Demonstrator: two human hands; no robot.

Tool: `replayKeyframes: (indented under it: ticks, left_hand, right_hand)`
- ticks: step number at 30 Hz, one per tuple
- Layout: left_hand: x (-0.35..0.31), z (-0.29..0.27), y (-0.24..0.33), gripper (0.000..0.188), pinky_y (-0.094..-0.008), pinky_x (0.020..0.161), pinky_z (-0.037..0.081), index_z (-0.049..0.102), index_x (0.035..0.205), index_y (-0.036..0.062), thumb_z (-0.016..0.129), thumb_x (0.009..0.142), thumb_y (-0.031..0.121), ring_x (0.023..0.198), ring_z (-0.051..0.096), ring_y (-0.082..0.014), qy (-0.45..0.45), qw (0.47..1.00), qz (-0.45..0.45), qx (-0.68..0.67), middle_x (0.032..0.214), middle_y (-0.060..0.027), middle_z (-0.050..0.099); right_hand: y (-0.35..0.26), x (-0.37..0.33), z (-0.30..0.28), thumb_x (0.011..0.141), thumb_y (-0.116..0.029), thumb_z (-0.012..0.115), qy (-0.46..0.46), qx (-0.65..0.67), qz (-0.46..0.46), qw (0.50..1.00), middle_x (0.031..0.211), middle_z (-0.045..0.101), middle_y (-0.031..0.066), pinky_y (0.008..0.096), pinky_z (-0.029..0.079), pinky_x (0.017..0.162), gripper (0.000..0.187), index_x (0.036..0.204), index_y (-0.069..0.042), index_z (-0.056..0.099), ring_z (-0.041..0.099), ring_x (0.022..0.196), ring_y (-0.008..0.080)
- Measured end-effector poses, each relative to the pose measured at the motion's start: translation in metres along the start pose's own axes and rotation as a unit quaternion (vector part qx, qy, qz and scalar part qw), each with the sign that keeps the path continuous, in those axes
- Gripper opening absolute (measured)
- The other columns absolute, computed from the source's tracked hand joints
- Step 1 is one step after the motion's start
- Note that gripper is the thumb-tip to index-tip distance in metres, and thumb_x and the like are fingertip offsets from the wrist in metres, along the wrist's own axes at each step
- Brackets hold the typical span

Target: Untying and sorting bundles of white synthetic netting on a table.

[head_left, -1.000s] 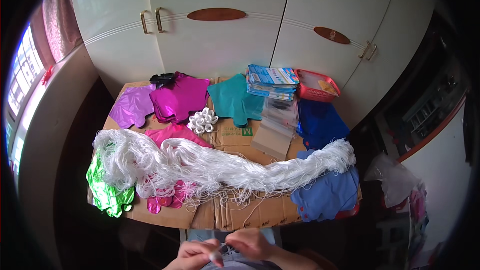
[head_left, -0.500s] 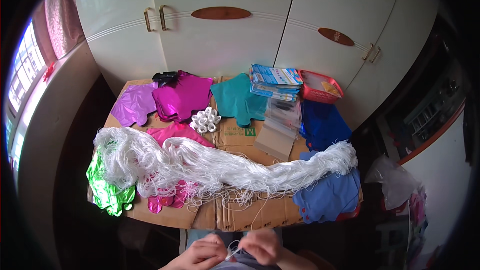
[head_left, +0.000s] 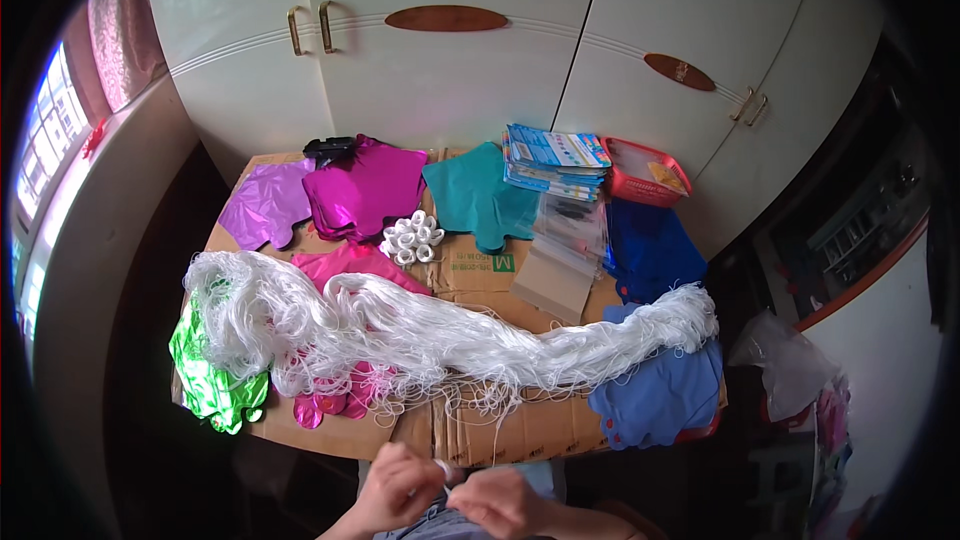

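Observation:
My left hand [head_left: 395, 490] and my right hand [head_left: 502, 502] are close together in front of the near edge of the table, both with curled fingers. Between them shows a small loop of white string [head_left: 443, 470], pinched by the fingers of each hand. Part of the string is hidden inside the fists. A long, loose hank of white string [head_left: 480, 345] stretches across the table from left to right, with tangled loops along its near side. One thin strand [head_left: 497, 430] hangs from it toward my right hand.
Cardboard [head_left: 470, 280] covers the table. Around the hank lie flat foil pieces in purple [head_left: 265, 205], magenta [head_left: 365, 190], teal [head_left: 480, 195], green [head_left: 215, 385] and blue [head_left: 660, 400]. Small white string coils [head_left: 412, 238], printed packets [head_left: 555, 155] and a red basket [head_left: 645, 190] stand farther back.
My left hand has risen slightly and turned, while my right hand has moved left and lower. The string loop between them looks smaller and tighter.

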State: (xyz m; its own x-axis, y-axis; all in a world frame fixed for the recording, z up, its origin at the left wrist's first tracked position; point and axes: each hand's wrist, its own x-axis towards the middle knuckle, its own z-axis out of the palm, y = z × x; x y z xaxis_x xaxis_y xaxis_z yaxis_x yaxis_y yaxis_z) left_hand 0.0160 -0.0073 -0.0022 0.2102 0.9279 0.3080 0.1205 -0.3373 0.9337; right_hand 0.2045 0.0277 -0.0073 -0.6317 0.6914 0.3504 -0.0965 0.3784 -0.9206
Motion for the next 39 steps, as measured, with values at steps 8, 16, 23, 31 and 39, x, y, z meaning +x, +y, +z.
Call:
replayKeyframes:
  ticks: [8,16,23,31,39]
  left_hand:
    - [0.002,-0.013,-0.008,0.015,-0.0328,0.066,0.041,0.066,0.081,-0.0052,0.056,0.08,0.006,0.069,0.052,-0.0205,-0.067,0.998,0.008,-0.021,0.085,-0.0153,0.067]
    - [-0.011,-0.015,-0.012,0.017,-0.0304,0.077,0.04,0.067,0.089,-0.0031,0.054,0.084,0.007,0.081,0.051,-0.0178,-0.081,0.989,-0.019,0.124,0.087,-0.0073,0.067]
    - [-0.002,-0.016,-0.005,0.013,-0.0331,0.069,0.043,0.064,0.08,-0.0049,0.06,0.08,0.007,0.075,0.053,-0.0211,-0.038,0.985,-0.02,0.168,0.076,-0.0111,0.061]
    - [-0.003,-0.013,-0.006,0.016,-0.0307,0.073,0.041,0.067,0.092,-0.0003,0.058,0.083,0.01,0.079,0.052,-0.0177,0.007,0.979,-0.069,0.192,0.076,-0.0076,0.061]
    - [0.009,-0.019,0.013,0.012,-0.0356,0.064,0.041,0.062,0.077,-0.0062,0.058,0.078,0.006,0.069,0.053,-0.0249,-0.005,0.976,-0.038,0.216,0.076,-0.0151,0.065]
  right_hand:
    - [0.003,0.0,-0.003,0.079,-0.003,0.059,-0.04,-0.057,-0.018,0.997,0.068,0.058,0.01,0.0345,0.047,0.053,0.008,0.086,-0.002,0.058,0.06,0.06,0.0262]
    - [0.003,0.012,0.0,0.078,-0.003,0.061,0.011,-0.086,-0.035,0.996,0.065,0.058,0.0076,0.0318,0.045,0.048,0.004,0.082,-0.003,0.06,0.058,0.054,0.0226]
    - [0.005,0.012,0.007,0.078,-0.002,0.061,-0.006,-0.107,-0.05,0.993,0.067,0.06,0.0079,0.0318,0.046,0.05,0.004,0.081,-0.003,0.06,0.06,0.056,0.0229]
    - [0.005,0.018,0.005,0.075,-0.006,0.064,-0.013,-0.173,-0.074,0.982,0.063,0.057,0.0067,0.0331,0.045,0.048,0.007,0.08,-0.004,0.058,0.058,0.054,0.0228]
    - [0.009,0.018,0.005,0.075,-0.006,0.062,-0.051,-0.15,-0.135,0.978,0.059,0.052,0.006,0.0327,0.043,0.047,0.008,0.081,-0.004,0.058,0.054,0.05,0.0223]
